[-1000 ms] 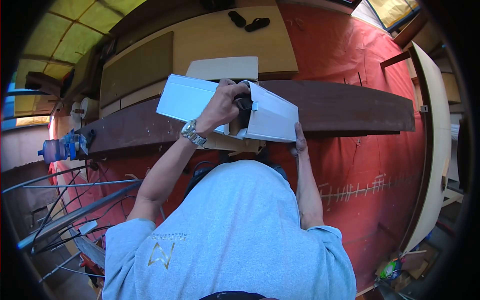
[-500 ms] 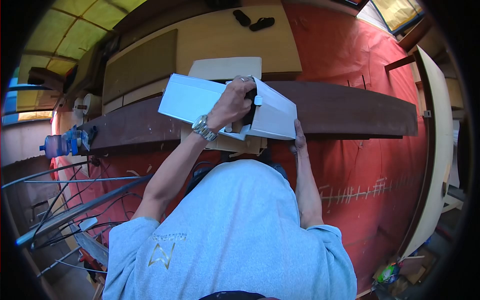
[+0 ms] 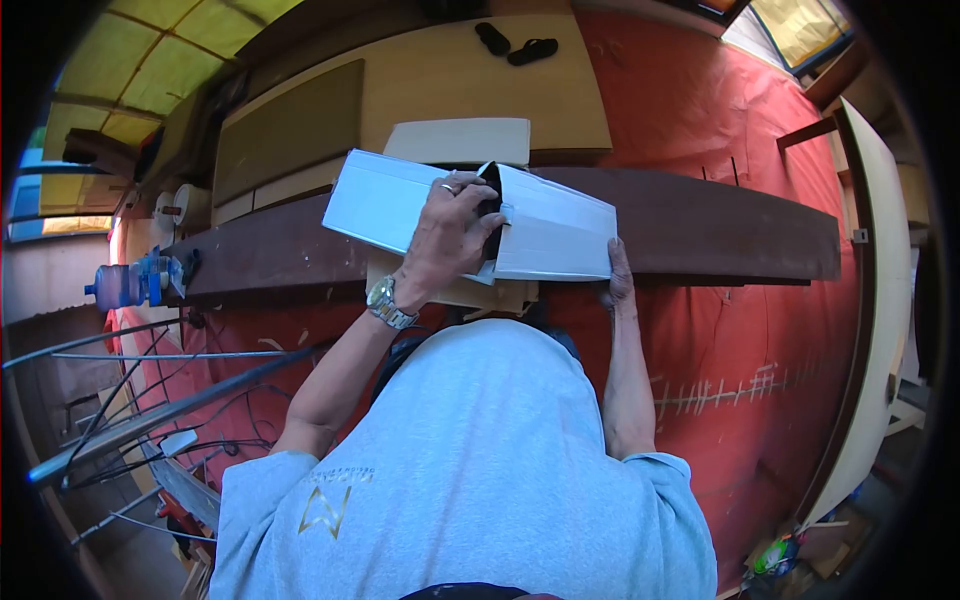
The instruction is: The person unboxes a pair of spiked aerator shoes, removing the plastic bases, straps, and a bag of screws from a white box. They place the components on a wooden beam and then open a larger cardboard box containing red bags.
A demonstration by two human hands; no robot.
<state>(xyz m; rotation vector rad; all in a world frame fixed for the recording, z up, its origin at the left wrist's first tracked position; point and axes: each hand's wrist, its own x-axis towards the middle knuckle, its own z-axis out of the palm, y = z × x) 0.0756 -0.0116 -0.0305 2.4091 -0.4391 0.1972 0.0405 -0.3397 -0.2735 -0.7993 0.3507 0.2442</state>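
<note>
A white cardboard box (image 3: 555, 228) lies tilted across the dark brown bench, its wide flap (image 3: 385, 195) folded out to the left. Between the two parts a dark opening shows. My left hand (image 3: 455, 228), wearing a metal watch and a ring, is at this opening with bent fingers on the box's edge; the fingertips are partly hidden. At the box's right end my right hand (image 3: 620, 275) grips the side, its thumb and fingers partly out of sight. Behind the box is another white cardboard piece (image 3: 460, 141), and brown cardboard (image 3: 485, 293) shows beneath it.
The long dark brown bench (image 3: 720, 220) runs across the view. Beyond it are a wooden panel (image 3: 430, 85) and black flip-flops (image 3: 532, 51). Red sheeting (image 3: 740, 330) covers the floor. A water bottle (image 3: 120, 286), metal bars (image 3: 170, 415) and cables are on the left; a pale board (image 3: 880, 290) stands right.
The box's right part has swung more level and shifted slightly right with my right hand. My left hand has drawn back a little from inside the opening, which now looks narrower.
</note>
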